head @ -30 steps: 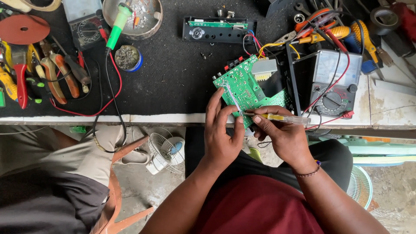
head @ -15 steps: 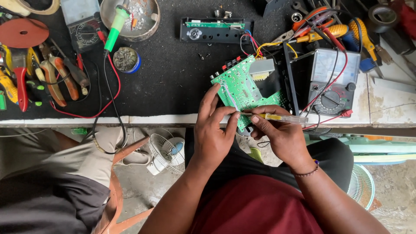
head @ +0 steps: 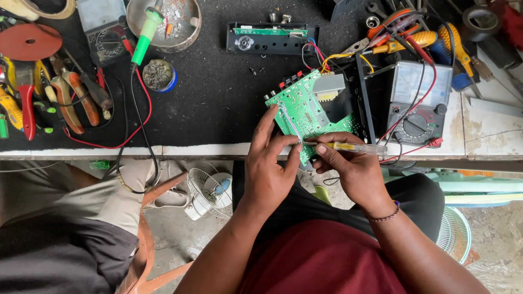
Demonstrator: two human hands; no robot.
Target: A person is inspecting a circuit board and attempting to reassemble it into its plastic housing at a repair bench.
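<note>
A green circuit board point(head: 305, 106) lies tilted at the front edge of the black-topped workbench point(head: 218, 103), wired to a black device behind it. My left hand point(head: 269, 169) pinches the board's near edge with thumb and fingers. My right hand point(head: 348, 169) holds a small yellow-handled screwdriver point(head: 354, 147) level, its tip touching the board's front edge close to my left thumb. Both hands meet just over the bench edge.
An analog multimeter point(head: 417, 103) with red and black leads sits right of the board. A green soldering iron point(head: 146, 30) rests in a metal bowl. Pliers and cutters point(head: 60, 95) lie at left. A second person's leg point(head: 65, 218) and a small fan point(head: 210, 190) are below.
My left hand has shifted its fingers slightly along the board's edge. The screwdriver stays at the same spot on the board.
</note>
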